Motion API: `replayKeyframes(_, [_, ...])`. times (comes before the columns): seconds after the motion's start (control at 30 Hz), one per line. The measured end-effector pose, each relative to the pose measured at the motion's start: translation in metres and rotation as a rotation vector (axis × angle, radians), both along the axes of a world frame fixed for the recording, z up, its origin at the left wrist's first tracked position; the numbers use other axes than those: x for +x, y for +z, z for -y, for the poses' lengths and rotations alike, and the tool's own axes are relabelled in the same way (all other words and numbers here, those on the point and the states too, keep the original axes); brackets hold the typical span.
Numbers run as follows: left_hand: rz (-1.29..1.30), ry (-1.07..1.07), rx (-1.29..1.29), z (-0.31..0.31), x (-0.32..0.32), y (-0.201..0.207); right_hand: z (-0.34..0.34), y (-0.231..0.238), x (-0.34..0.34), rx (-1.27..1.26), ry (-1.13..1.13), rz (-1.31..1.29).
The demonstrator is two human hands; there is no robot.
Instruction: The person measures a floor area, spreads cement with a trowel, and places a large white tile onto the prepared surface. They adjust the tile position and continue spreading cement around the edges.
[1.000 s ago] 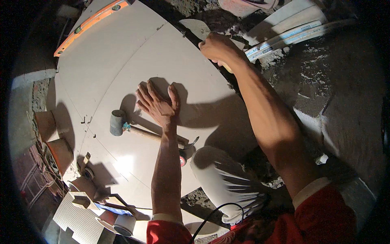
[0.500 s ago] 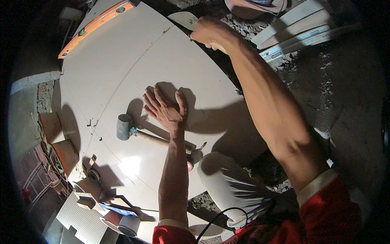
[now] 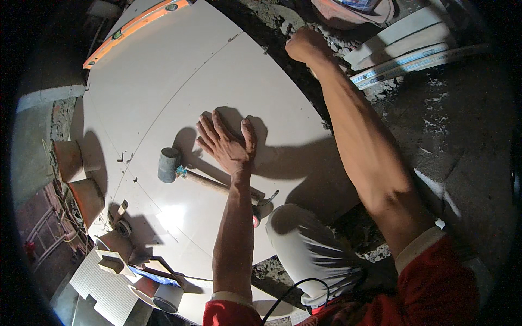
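My left hand [image 3: 228,148] lies on the large pale floor tiles [image 3: 190,103], fingers spread and nothing held. Under its wrist runs the wooden handle of a rubber mallet [image 3: 169,164], whose dark head rests on the tile to the left. Past the tiles' far right edge, my right hand [image 3: 307,46] is closed around the handle of a trowel [image 3: 289,18]. Its dusty blade is hard to make out against the rubble, and the fingers hide most of the handle. An orange spirit level [image 3: 136,26] lies along the far left edge.
A bucket [image 3: 353,13] stands beyond my right hand, beside loose rubble and long straightedges [image 3: 402,65]. Terracotta-coloured pots [image 3: 87,201] line the left edge. Near lower left are a tape roll [image 3: 123,228], a can [image 3: 167,299] and a white perforated sheet [image 3: 103,288].
My right hand has moved right with the trowel, away from the tile edge and over the rubble. My left hand stays flat on the tile. The view has shifted slightly.
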State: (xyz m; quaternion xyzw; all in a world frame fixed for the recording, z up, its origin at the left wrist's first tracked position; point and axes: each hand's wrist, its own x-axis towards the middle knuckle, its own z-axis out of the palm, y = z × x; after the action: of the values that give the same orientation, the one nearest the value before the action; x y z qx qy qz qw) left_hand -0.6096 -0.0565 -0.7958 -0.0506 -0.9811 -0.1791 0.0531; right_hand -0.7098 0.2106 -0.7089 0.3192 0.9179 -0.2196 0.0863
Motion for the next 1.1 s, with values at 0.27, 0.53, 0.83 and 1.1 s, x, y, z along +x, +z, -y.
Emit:
replayKeyframes(0.27, [-0.024,-0.019,0.008,0.000,-0.001,0.000,0.010,-0.026,0.022,-0.043,0.148,-0.050])
replayKeyframes(0.53, [-0.024,-0.017,0.018,0.000,0.001,0.000,0.021,-0.020,0.048,-0.060,0.227,-0.062])
replayKeyframes(0.83, [-0.063,-0.031,-0.025,0.001,0.000,-0.005,0.035,0.006,0.092,-0.009,0.424,-0.087])
replayKeyframes(1.1, [-0.045,-0.015,-0.011,0.002,0.000,-0.004,0.023,0.026,0.123,-0.084,0.282,0.080])
